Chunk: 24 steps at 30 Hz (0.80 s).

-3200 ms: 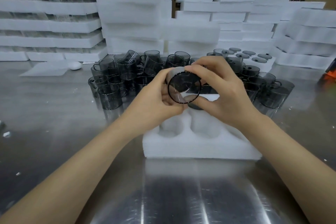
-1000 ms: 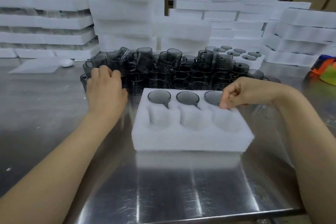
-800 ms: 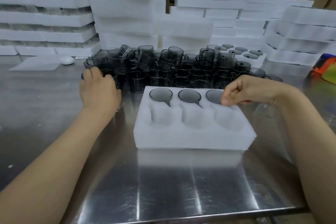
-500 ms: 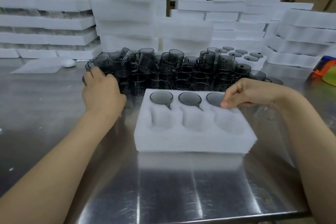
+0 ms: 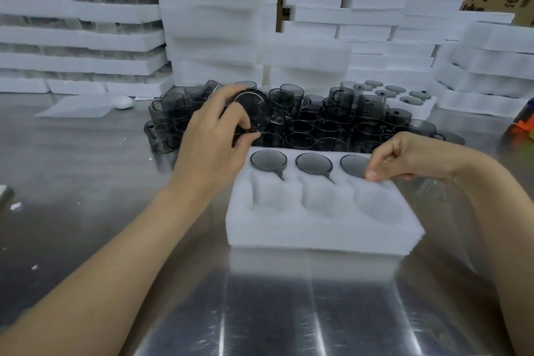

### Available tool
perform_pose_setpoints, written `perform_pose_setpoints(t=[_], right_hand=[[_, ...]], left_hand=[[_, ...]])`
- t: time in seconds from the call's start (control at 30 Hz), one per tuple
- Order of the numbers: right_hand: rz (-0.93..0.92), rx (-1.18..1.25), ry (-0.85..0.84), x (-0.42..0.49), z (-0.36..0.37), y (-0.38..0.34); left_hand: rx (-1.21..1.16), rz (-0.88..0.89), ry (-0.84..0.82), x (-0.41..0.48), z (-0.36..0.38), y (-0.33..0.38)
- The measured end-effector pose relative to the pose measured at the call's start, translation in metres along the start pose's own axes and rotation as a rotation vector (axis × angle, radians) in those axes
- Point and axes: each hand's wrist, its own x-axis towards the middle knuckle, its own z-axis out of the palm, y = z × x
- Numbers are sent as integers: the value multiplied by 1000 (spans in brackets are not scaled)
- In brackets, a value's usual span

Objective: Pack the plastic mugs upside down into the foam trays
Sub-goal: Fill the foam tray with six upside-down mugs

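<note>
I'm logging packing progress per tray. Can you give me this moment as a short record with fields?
tray: foam tray on the steel table, six pockets
packed: three mugs upside down, back row
empty: three front pockets
left hand: grip on a smoky mug, lifted over the loose mugs
right hand: curled, resting on the tray by the rightmost packed mug; grip unclear

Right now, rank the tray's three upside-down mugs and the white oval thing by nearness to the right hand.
1. Right mug, at the right hand.
2. Middle mug, tray centre.
3. Left mug, tray's left end.
4. White oval thing, far left.
</note>
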Motion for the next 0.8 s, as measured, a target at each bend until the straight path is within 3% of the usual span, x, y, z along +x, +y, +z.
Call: perform_pose_setpoints(t=[0.13, 0.23, 0.43, 0.63, 0.8], right_hand=[[-1, -12, 6, 0, 0, 0], [1, -15, 8, 0, 0, 1], [10, -7, 11, -1, 1, 0], [14, 3, 2, -1, 1, -3], [17, 11, 7, -2, 2, -4]], left_hand=[[-206, -109, 45, -2, -1, 9], [-284, -90, 34, -5, -1, 12], [-337, 34, -7, -7, 1, 14], [-378, 12, -54, -6, -2, 15], [-324, -32, -217, 4, -15, 22]])
